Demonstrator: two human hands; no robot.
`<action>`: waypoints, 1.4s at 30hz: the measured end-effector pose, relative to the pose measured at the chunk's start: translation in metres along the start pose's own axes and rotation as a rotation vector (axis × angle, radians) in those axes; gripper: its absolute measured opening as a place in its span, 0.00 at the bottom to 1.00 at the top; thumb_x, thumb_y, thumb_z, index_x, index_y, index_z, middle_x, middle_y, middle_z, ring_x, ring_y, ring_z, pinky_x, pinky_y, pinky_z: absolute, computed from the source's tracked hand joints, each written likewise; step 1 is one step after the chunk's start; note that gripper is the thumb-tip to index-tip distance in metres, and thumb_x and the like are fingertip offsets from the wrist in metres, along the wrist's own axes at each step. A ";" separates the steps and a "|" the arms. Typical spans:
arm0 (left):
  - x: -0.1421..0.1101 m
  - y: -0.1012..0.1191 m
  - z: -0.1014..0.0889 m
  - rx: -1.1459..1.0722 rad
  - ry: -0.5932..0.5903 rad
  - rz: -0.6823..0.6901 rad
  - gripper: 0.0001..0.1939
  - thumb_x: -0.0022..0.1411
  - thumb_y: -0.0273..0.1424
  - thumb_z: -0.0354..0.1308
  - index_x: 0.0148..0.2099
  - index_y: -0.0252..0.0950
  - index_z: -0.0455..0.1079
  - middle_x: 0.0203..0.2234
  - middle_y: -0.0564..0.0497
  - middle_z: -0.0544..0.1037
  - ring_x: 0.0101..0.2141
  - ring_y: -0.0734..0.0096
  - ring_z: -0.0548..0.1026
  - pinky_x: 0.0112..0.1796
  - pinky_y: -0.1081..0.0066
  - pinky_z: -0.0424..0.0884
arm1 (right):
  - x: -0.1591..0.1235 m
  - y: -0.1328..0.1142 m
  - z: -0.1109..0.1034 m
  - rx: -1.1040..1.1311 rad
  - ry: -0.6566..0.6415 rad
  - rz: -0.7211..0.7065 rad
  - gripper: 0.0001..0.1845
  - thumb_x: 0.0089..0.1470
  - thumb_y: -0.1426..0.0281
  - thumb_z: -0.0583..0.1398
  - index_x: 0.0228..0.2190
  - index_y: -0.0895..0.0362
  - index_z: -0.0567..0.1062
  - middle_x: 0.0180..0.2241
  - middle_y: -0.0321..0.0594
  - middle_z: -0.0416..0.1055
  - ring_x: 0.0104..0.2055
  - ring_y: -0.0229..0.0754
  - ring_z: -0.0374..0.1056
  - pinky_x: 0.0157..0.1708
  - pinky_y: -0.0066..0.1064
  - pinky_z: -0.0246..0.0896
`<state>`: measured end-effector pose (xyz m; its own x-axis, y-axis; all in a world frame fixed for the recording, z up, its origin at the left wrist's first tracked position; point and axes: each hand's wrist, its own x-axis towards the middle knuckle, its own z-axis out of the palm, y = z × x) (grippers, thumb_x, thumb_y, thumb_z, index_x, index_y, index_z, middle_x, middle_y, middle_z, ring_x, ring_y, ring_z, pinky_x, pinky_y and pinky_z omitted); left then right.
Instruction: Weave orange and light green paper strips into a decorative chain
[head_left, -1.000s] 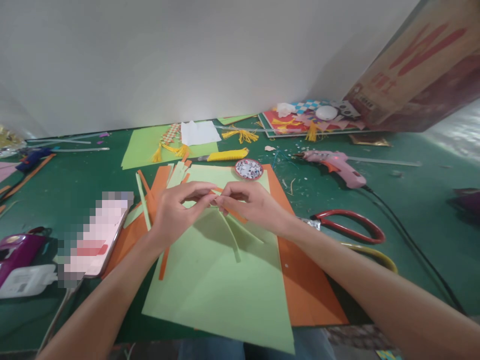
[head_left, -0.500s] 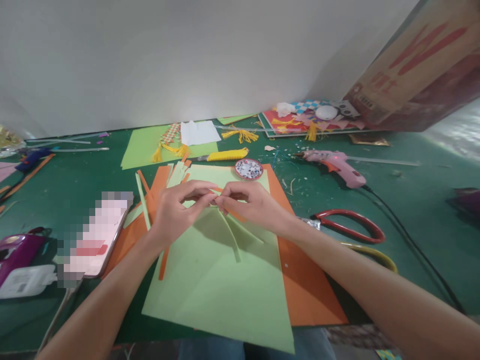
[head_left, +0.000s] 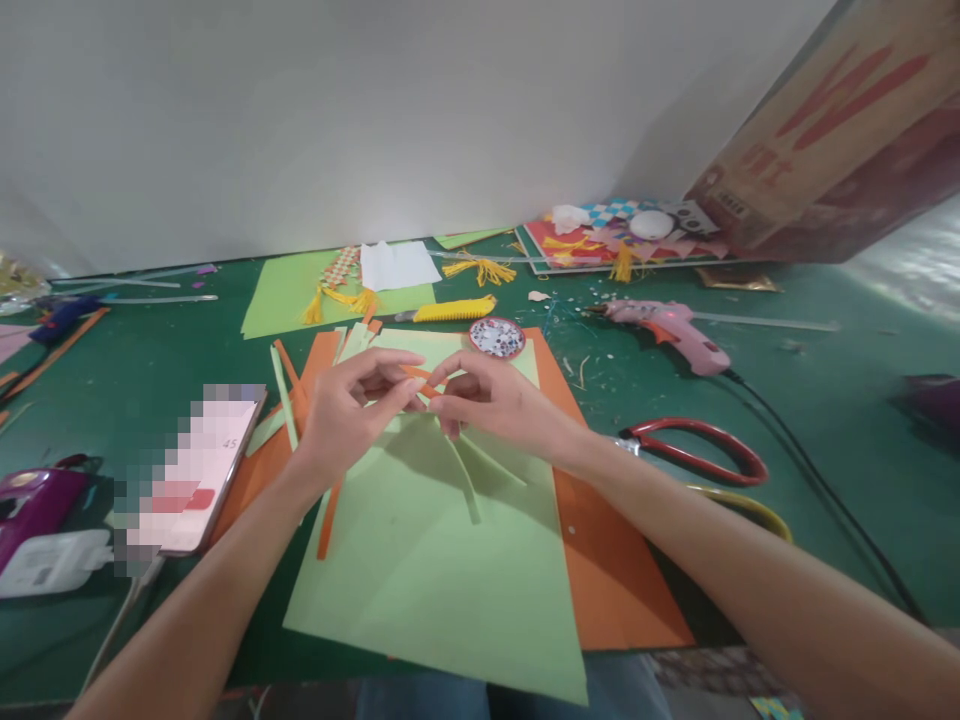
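My left hand (head_left: 361, 400) and my right hand (head_left: 491, 400) meet above a light green paper sheet (head_left: 427, 590). Between them is an orange paper strip (head_left: 430, 390), pinched by the fingers of both hands. From under the fingertips, light green paper strips (head_left: 463, 470) hang down and fan out to the right. How the strips join is hidden behind my fingers. Beneath the green sheet lies an orange sheet (head_left: 611, 580). Loose orange and green strips (head_left: 283, 395) lie left of my left hand.
Behind my hands are a dish of small beads (head_left: 497, 338) and a yellow utility knife (head_left: 454, 310). To the right lie a pink glue gun (head_left: 679, 335) with its cord and red-handled scissors (head_left: 705, 450). A phone (head_left: 196, 470) is at left, a paper bag (head_left: 832, 150) at back right.
My fingers have spread apart slightly, and more of the orange strip shows between them. My left hand has shifted slightly up and left. The green strips still hang below.
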<state>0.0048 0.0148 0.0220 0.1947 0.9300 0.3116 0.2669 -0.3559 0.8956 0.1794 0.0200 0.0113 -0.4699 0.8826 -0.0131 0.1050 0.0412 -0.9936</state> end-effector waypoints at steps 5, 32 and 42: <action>-0.001 -0.001 0.000 -0.016 -0.025 -0.016 0.07 0.54 0.30 0.61 0.37 0.36 0.73 0.21 0.54 0.76 0.24 0.73 0.77 0.31 0.73 0.76 | -0.001 -0.004 -0.001 -0.030 -0.057 0.020 0.12 0.54 0.64 0.57 0.24 0.58 0.69 0.16 0.30 0.65 0.19 0.30 0.61 0.22 0.25 0.53; 0.003 -0.004 -0.007 0.022 -0.077 -0.034 0.06 0.53 0.33 0.63 0.31 0.35 0.76 0.21 0.52 0.79 0.22 0.72 0.77 0.28 0.74 0.76 | -0.001 0.001 -0.008 -0.017 -0.123 0.007 0.14 0.54 0.62 0.58 0.23 0.58 0.69 0.15 0.29 0.64 0.18 0.29 0.57 0.21 0.25 0.49; 0.004 -0.006 -0.007 0.020 -0.091 -0.068 0.07 0.52 0.34 0.64 0.32 0.35 0.76 0.22 0.51 0.79 0.23 0.71 0.78 0.28 0.73 0.77 | -0.001 0.001 -0.007 -0.087 -0.089 -0.009 0.13 0.54 0.63 0.57 0.24 0.58 0.70 0.15 0.29 0.64 0.19 0.31 0.60 0.26 0.26 0.55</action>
<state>-0.0021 0.0209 0.0202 0.2596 0.9405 0.2191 0.3011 -0.2944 0.9070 0.1863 0.0221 0.0112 -0.5467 0.8372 -0.0174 0.1742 0.0933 -0.9803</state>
